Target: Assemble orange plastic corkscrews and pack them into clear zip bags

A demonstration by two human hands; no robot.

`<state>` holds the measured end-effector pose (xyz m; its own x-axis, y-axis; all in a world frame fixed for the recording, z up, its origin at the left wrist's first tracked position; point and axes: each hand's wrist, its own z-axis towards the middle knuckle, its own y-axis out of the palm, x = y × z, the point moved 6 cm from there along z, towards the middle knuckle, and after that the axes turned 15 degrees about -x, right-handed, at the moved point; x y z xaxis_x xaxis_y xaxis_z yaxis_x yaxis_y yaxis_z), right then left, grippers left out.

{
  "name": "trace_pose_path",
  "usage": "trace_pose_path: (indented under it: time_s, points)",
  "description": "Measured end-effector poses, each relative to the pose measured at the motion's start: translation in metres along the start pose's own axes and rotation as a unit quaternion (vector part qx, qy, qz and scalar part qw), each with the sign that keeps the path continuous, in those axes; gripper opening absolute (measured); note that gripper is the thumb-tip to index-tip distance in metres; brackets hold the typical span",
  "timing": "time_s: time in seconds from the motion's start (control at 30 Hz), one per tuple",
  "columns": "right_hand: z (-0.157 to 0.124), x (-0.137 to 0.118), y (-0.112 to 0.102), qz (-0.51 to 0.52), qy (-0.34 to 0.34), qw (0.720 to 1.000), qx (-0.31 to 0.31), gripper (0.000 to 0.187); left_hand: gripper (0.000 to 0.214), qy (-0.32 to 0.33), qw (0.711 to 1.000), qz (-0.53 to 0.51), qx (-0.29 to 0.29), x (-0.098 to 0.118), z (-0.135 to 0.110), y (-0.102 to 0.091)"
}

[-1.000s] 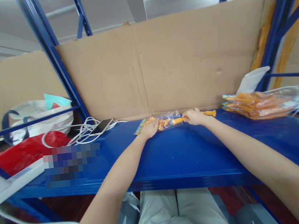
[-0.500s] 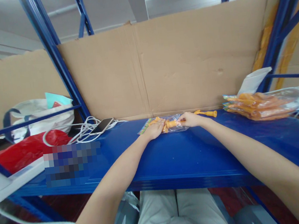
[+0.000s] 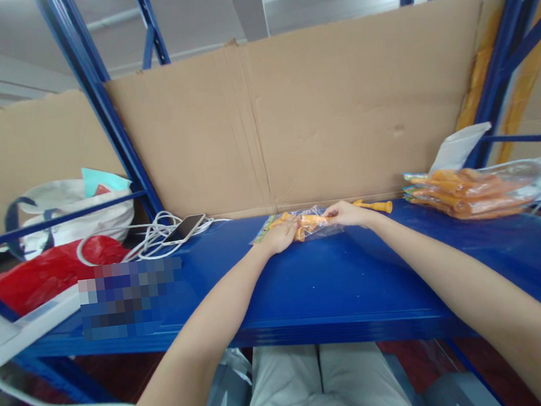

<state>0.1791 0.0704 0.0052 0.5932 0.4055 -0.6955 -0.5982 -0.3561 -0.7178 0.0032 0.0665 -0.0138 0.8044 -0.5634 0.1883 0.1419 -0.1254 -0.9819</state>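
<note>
A clear plastic bag [image 3: 319, 230] with orange plastic toy parts [image 3: 308, 221] inside lies near the back of the blue shelf. Its left end carries a colourful printed strip [image 3: 264, 228]. My left hand [image 3: 282, 236] rests over the bag's left part and grips it, with the thumb by an orange part. At the bag's right end, the fingers of my right hand [image 3: 346, 213] are closed in a pinch on the film. Just beyond that hand a loose orange toy piece [image 3: 379, 206] lies on the shelf, its left end partly covered.
Several packed bags of orange parts [image 3: 474, 193] are stacked at the right. To the left lie a phone [image 3: 185, 229], tangled white cables [image 3: 150, 237], a red plastic bag [image 3: 95, 250] and a white power strip [image 3: 44, 320]. A cardboard panel [image 3: 338, 110] closes off the shelf's back.
My right hand has shifted slightly left and up with its pinch on the bag. The film over the orange parts now looks more gathered. My left hand has stayed nearly still.
</note>
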Motion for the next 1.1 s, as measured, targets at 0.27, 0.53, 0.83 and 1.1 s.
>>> trace_pose_path:
  time_s: [0.27,0.53,0.83,1.1]
  points:
    - [0.003,-0.001,0.005,-0.02,-0.009,1.0,-0.007,0.009,0.064,-0.007,1.0,0.005,0.005,-0.001,0.0,-0.001]
    - [-0.001,-0.009,0.009,-0.149,-0.024,0.988,-0.021,0.013,0.062,0.011,1.0,0.021,0.003,0.0,0.001,0.0]
    - [0.005,-0.002,0.008,0.009,-0.007,1.0,-0.006,0.013,0.043,0.055,0.989,0.06,0.126,0.006,-0.004,-0.019]
    - [-0.007,-0.013,0.005,0.082,-0.003,0.996,0.018,0.025,0.038,-0.023,0.983,0.063,0.172,0.007,-0.012,-0.03]
